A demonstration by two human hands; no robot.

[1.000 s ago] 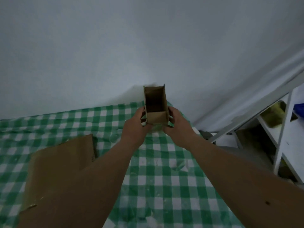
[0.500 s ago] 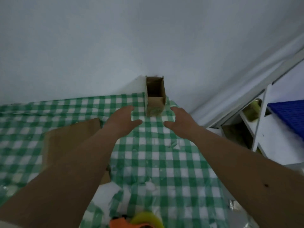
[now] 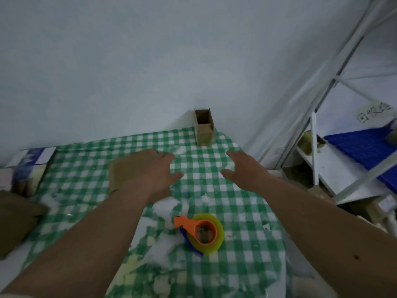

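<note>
Wall (image 3: 107, 61), pale and bare, filled the upper frame, with a metal rack (image 3: 313, 147) at right. Below lay the surface (image 3: 247, 201) under green checked cloth. Both hands hovered mid-frame, left hand (image 3: 150, 168) and right hand (image 3: 242, 171) spread, holding nothing. The small cardboard box (image 3: 204, 130) stood upright at upper centre against the wall (light, stiff, probably crushable); its two side walls looked the best hold.

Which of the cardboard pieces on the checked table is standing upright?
The small open cardboard box at the table's far edge, against the wall. The cardboard sheet by the left hand lies flat.
</note>
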